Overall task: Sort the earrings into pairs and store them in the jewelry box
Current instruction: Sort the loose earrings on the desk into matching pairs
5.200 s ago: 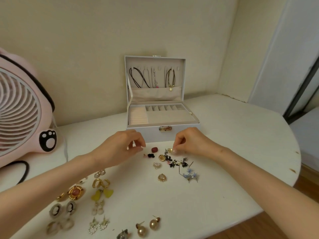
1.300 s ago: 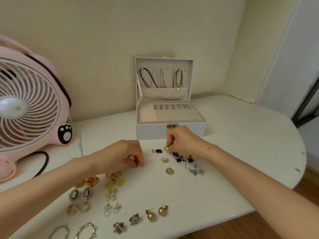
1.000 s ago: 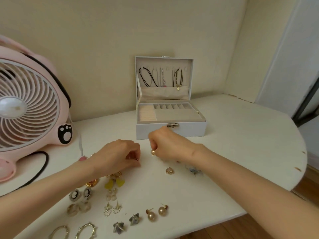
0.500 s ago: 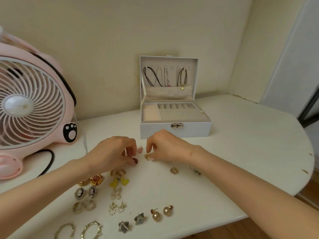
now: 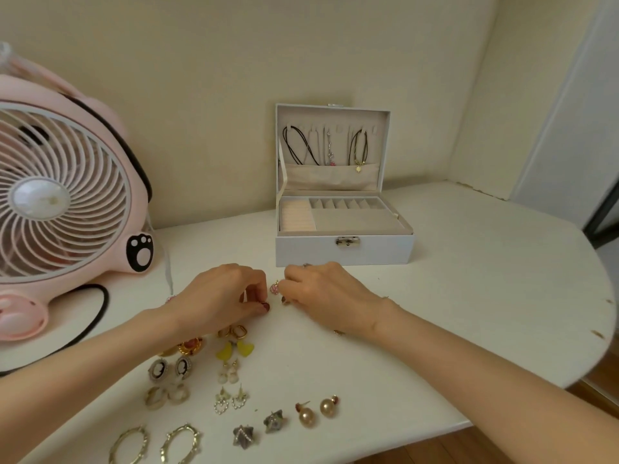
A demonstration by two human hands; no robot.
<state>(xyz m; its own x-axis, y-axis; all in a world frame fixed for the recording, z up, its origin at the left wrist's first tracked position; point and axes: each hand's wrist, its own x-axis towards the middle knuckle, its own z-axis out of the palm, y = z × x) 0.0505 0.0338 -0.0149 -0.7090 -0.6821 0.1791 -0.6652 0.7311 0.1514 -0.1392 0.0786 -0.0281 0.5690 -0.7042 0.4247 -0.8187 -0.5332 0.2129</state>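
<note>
A small pink sparkly earring (image 5: 274, 289) is pinched by the right hand (image 5: 326, 298), just in front of the open jewelry box (image 5: 341, 254). A dark red stud (image 5: 264, 307) is gripped at the curled fingertips of the left hand (image 5: 217, 298). Matched pairs are laid out on the white table (image 5: 469, 279): yellow hearts (image 5: 234, 349), cameos (image 5: 170, 368), pearl studs (image 5: 316, 411) and grey star studs (image 5: 261, 430). No earrings are seen in the box's compartments, so pairing is judged well advanced and storing not yet begun. Any unsorted pieces are mostly hidden by the right arm.
</note>
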